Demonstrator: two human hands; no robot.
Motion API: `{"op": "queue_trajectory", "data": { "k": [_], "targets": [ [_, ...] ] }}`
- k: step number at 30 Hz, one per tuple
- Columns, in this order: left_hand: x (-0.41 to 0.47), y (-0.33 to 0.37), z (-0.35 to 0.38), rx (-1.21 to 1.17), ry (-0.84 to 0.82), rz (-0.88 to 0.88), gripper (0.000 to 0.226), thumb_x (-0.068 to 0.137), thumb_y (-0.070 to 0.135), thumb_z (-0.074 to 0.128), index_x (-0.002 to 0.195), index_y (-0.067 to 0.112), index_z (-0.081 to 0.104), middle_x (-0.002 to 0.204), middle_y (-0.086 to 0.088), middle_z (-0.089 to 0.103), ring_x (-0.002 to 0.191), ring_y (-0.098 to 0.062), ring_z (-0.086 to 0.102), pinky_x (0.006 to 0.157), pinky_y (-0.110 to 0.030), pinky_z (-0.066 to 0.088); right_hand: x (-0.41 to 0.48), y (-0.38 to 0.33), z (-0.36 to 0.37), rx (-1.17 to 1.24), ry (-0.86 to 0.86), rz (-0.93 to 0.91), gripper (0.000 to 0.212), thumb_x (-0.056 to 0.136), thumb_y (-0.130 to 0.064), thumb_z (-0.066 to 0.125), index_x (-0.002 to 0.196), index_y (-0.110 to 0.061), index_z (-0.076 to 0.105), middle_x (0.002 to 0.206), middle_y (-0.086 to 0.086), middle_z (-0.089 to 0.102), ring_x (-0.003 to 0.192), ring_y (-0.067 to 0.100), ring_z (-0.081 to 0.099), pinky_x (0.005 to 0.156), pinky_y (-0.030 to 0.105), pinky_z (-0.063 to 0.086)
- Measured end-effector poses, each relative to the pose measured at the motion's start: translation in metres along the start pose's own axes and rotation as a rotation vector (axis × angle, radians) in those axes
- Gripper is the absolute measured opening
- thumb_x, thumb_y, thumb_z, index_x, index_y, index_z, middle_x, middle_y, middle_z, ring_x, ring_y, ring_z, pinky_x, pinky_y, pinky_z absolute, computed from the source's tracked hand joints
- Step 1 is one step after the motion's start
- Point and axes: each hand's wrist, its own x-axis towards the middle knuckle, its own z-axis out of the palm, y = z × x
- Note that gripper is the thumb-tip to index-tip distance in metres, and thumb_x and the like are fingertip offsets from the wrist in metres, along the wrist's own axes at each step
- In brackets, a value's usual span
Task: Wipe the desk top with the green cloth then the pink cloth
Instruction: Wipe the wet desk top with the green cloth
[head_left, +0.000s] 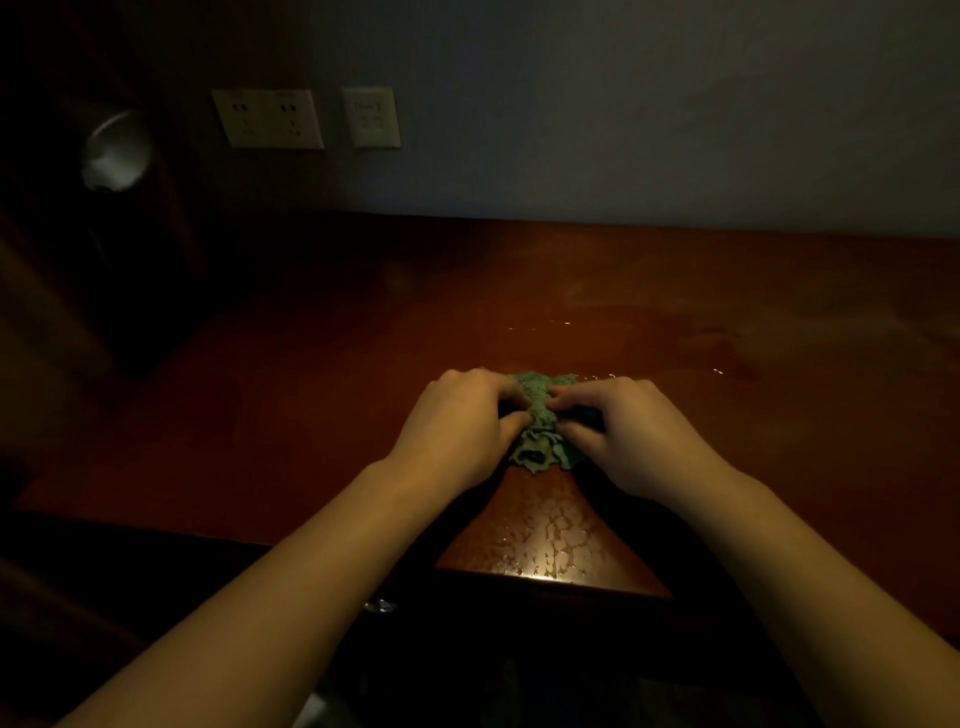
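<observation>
Pinching the green cloth (543, 415) at the centre of the desk top (311, 389), left hand (462, 421) and right hand (623, 431) bunch it; wadded (small contact area), it may merely streak the wet film (550, 545).

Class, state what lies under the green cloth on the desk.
The green cloth lies bunched on the wet desk top, gripped by the left hand and right hand. Anything beneath the cloth itself is covered.

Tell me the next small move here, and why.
Probably spread the green cloth flat and sweep it right: both the left hand and right hand pinch it bunched up, and wet streaks show on the desk there.
</observation>
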Motion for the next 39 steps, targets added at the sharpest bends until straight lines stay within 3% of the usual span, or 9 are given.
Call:
{"op": "queue_trajectory", "data": {
  "k": [6, 13, 19, 26, 32, 39],
  "targets": [
    [-0.011, -0.005, 0.001, 0.004, -0.017, 0.039, 0.025, 0.093, 0.039, 0.064, 0.115, 0.029, 0.071, 0.123, 0.007, 0.067, 0.114, -0.014, 0.061, 0.098, -0.033, 0.049, -0.008, 0.003, -0.002, -0.029, -0.073, -0.021, 0.033, 0.095, -0.029, 0.061, 0.128, -0.027, 0.062, 0.137, -0.009, 0.057, 0.122, 0.014, 0.055, 0.105, 0.035, 0.046],
    [0.019, -0.008, -0.001, -0.033, 0.002, 0.001, 0.025, 0.092, 0.038, 0.065, 0.114, 0.027, 0.071, 0.128, 0.005, 0.066, 0.119, -0.017, 0.059, 0.103, -0.039, 0.048, 0.015, 0.005, 0.001, 0.018, 0.021, -0.004, 0.033, 0.095, -0.028, 0.061, 0.128, -0.025, 0.063, 0.136, -0.004, 0.059, 0.122, 0.018, 0.056, 0.103, 0.038, 0.048],
    [0.009, -0.019, -0.002, -0.029, -0.069, 0.045, 0.027, 0.092, 0.040, 0.065, 0.116, 0.029, 0.070, 0.134, 0.011, 0.061, 0.124, -0.012, 0.055, 0.107, -0.035, 0.045, 0.007, 0.012, -0.005, -0.041, -0.086, -0.057, 0.034, 0.094, -0.031, 0.062, 0.127, -0.029, 0.062, 0.138, -0.011, 0.057, 0.122, 0.012, 0.055, 0.103, 0.033, 0.047],
    [0.041, -0.017, -0.002, -0.031, -0.008, -0.011, 0.027, 0.093, 0.037, 0.065, 0.117, 0.027, 0.070, 0.132, 0.005, 0.063, 0.121, -0.017, 0.057, 0.105, -0.039, 0.046, 0.041, 0.013, -0.006, -0.017, -0.011, -0.052, 0.034, 0.095, -0.028, 0.061, 0.128, -0.024, 0.063, 0.138, -0.005, 0.057, 0.125, 0.018, 0.054, 0.106, 0.038, 0.045],
    [0.039, -0.021, -0.004, 0.020, -0.053, 0.021, 0.025, 0.092, 0.037, 0.066, 0.115, 0.028, 0.071, 0.130, 0.008, 0.063, 0.119, -0.014, 0.057, 0.102, -0.034, 0.046, 0.038, 0.016, -0.014, -0.068, -0.113, -0.079, 0.033, 0.093, -0.030, 0.064, 0.126, -0.027, 0.064, 0.136, -0.005, 0.058, 0.122, 0.016, 0.055, 0.102, 0.032, 0.047],
    [0.058, -0.016, -0.001, -0.034, 0.019, -0.042, 0.026, 0.093, 0.037, 0.066, 0.116, 0.026, 0.070, 0.130, 0.003, 0.064, 0.120, -0.018, 0.058, 0.104, -0.040, 0.048, 0.059, 0.019, -0.007, -0.002, 0.006, -0.035, 0.032, 0.094, -0.029, 0.062, 0.126, -0.026, 0.063, 0.134, -0.001, 0.060, 0.121, 0.019, 0.056, 0.103, 0.037, 0.048]
  ]
}}
